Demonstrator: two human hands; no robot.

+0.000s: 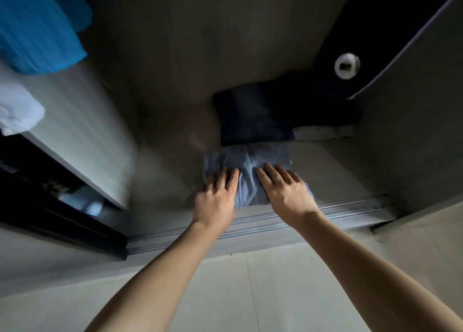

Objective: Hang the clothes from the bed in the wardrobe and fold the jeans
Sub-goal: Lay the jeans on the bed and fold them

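Folded light jeans [250, 161] lie on wardrobe floor [170, 141], touching dark folded pile [253, 116]. Left hand [215, 196], right hand [288, 191]: fingers straight, pressing flat, grasping nothing. Risk: near edge lies just beside door track [350, 211] and may snag the door; pushing may rumple the fold

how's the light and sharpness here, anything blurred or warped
Head view: the wardrobe interior is dim, so the dark folded garment loses detail in shadow; the floor in front is brighter; the blue hanging garment at left is blurred; the wide-angle lens stretches the forearms; the left hand and right hand on the light jeans look fairly sharp.
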